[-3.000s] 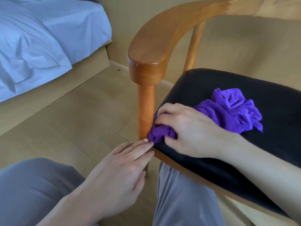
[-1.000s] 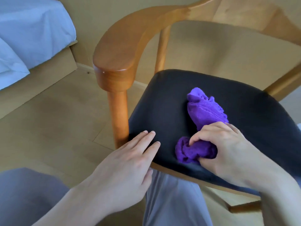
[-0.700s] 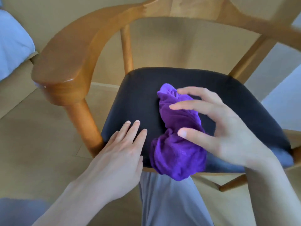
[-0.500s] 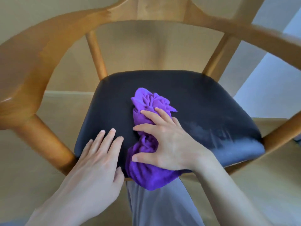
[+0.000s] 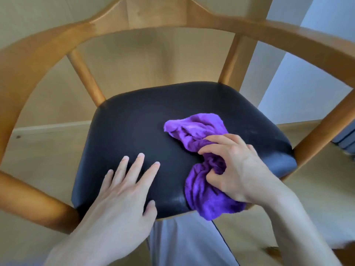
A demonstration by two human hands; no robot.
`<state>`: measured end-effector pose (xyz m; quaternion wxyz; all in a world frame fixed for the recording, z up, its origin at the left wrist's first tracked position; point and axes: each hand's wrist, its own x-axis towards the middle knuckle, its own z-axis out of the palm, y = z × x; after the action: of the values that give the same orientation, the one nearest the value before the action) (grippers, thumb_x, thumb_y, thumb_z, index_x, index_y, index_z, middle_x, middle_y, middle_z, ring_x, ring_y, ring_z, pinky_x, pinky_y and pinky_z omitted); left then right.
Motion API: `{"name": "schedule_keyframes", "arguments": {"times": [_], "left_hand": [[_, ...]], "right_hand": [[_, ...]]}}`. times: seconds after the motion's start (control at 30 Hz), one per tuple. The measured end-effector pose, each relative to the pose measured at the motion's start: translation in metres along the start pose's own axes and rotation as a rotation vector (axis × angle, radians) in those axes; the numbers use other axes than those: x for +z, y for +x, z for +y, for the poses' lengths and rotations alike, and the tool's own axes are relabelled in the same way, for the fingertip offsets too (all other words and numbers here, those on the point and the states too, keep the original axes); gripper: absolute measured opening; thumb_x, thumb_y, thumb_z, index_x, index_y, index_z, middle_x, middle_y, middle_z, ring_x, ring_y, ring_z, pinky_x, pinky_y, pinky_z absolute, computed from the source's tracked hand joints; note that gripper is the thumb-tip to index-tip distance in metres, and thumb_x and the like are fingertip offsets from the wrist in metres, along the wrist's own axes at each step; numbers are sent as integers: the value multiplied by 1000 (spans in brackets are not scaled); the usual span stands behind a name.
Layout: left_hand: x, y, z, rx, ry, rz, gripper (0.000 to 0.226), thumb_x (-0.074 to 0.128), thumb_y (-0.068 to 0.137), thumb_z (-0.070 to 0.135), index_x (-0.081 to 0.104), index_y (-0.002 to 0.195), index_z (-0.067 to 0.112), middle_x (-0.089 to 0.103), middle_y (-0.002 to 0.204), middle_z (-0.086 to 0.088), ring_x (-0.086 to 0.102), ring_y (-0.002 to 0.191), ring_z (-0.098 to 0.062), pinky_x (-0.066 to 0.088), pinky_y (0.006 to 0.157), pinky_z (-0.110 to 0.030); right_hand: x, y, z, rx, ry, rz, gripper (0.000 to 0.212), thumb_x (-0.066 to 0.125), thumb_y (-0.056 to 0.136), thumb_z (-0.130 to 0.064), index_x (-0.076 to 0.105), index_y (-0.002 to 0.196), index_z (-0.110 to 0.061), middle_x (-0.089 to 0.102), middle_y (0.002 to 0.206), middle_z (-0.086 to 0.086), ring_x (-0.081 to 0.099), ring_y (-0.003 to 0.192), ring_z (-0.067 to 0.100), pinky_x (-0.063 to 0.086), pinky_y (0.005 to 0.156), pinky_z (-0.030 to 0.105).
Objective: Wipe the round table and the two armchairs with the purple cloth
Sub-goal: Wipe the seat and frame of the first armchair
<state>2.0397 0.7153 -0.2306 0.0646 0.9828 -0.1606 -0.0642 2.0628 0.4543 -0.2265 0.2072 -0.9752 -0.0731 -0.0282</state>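
seat-wiping step on this armchair (image 5: 48, 60) i'd say. right hand (image 5: 238, 169) has its fingers curled into the bunched purple cloth (image 5: 201, 135), which sits on the right half of the black seat (image 5: 134, 127) with its tail hanging over the front edge. left hand (image 5: 123, 192) is spread flat by the front left corner, bracing. next move probably needs a sweep toward the back edge, keeping the cloth pressed down.

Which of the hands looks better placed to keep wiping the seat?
The right hand: its fingers are already curled round the purple cloth on the black seat. The left hand only rests flat there, fingers straight, holding nothing.
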Motion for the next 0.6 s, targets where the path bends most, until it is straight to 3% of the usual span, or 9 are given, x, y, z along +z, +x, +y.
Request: {"name": "schedule_keyframes", "arguments": {"times": [0.1, 0.2, 0.33, 0.43, 0.6], "left_hand": [[2, 24, 17, 126, -83, 22, 72, 31, 96, 55, -16, 149, 48, -24, 160, 19, -27, 146, -8, -5, 122, -38], [11, 42, 32, 137, -68, 41, 72, 26, 93, 58, -10, 153, 43, -21, 163, 13, -24, 148, -15, -5, 122, -50], [26, 40, 37, 118, 62, 93, 75, 9, 87, 55, -10, 156, 34, -18, 165, 3, -23, 150, -25, -5, 120, -56], [28, 38, 36, 128, 36, 99, 74, 12, 89, 56, 1, 158, 33, -8, 167, 1, -15, 152, -25, 0, 121, -56], [27, 36, 38, 143, 14, 85, 75, 11, 88, 57, -5, 158, 35, -12, 166, 3, -17, 152, -23, -3, 122, -54]], "right_hand": [[-16, -4, 28, 196, 9, 51, 59, 52, 65, -54, 62, 122, -48, 45, 145, -26, 28, 137, 12, 32, 105, 43], [-12, 0, 21, 288, 16, 144, 51, 64, 72, -49, 63, 123, -44, 49, 144, -19, 33, 133, 20, 33, 104, 47], [7, 12, -22, 169, -59, 159, 58, 54, 70, -47, 62, 127, -37, 56, 133, -17, 42, 120, 24, 40, 97, 40], [12, 11, -26, 72, -67, 112, 52, 54, 71, -43, 66, 120, -37, 57, 129, -19, 45, 114, 21, 40, 90, 38], [-14, 13, 37, 400, -71, 271, 34, 67, 80, -37, 71, 114, -38, 57, 136, -17, 43, 122, 24, 40, 96, 45]]}}
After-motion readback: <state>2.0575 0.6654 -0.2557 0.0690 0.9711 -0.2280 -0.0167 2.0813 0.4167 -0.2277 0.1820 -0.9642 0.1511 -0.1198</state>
